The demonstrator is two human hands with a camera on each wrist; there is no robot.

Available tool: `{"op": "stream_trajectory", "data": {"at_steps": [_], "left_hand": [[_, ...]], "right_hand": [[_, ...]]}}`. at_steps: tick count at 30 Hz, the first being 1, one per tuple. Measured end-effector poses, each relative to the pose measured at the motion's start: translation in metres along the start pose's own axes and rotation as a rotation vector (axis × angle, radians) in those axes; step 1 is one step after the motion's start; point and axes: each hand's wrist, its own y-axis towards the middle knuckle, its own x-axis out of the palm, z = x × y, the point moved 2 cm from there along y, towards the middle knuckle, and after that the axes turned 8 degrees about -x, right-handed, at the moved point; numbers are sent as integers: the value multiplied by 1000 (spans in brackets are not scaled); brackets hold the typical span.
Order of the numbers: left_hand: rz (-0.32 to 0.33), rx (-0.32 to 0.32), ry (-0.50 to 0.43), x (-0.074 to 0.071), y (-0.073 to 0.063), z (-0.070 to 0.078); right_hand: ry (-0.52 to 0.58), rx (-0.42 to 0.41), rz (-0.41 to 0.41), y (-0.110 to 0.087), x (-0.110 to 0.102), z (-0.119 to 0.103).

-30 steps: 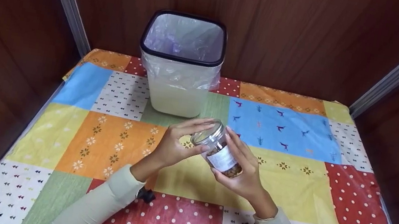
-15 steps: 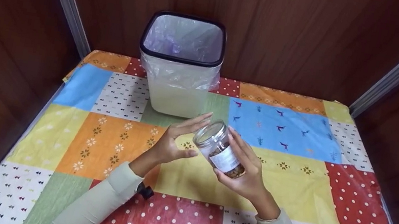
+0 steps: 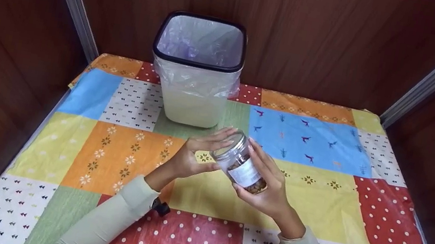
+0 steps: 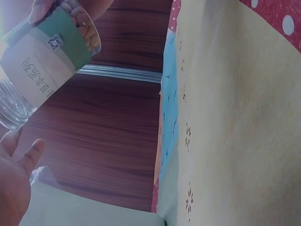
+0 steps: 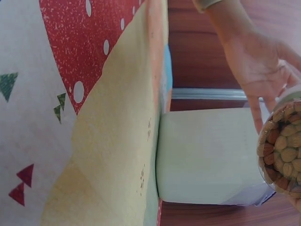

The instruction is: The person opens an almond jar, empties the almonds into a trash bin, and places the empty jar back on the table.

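A clear jar (image 3: pixel 245 173) of brown almond-like nuts (image 5: pixel 287 150) is held tilted above the table, its top toward the upper left. It has a white and green label (image 4: pixel 47 56). My right hand (image 3: pixel 267 183) grips its body from the right, thumb below and fingers along the upper side. My left hand (image 3: pixel 194 153) is at the jar's clear round top (image 3: pixel 229 146), fingers stretched across it and thumb close to the rim. In the left wrist view, the fingertips (image 4: pixel 34 153) of that hand are spread just off the rim.
A whitish bin (image 3: pixel 193 107) with a dark rim and clear plastic liner stands at the back, left of centre. Patchwork cloth (image 3: pixel 300 206) covers the table. Dark wooden panels (image 3: pixel 303 34) enclose the back and sides.
My left hand gripped the jar's top, came off it to the left with fingers spread, and is now back at it. The right hand and jar have barely moved.
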Motion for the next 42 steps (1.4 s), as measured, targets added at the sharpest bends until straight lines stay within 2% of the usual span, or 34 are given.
{"op": "stream_trajectory", "data": {"at_steps": [8, 15, 18, 29, 32, 39, 42], "left_hand": [[11, -18, -19, 0, 1, -1], [29, -5, -12, -1, -4, -29], [37, 7, -3, -2, -5, -34], [40, 13, -1, -2, -6, -34], [46, 1, 13, -1, -7, -34], [75, -22, 54, -2, -9, -33], [86, -28, 68, -3, -9, -34]], "right_hand": [[-3, -9, 0, 1, 0, 1], [1, -14, 1, -1, 2, 1], [10, -15, -1, -1, 3, 1], [2, -13, -20, -2, 2, 1], [-3, -15, -21, -3, 3, 0], [6, -18, -25, 10, 3, -13], [13, -15, -26, 5, 3, -8]]}}
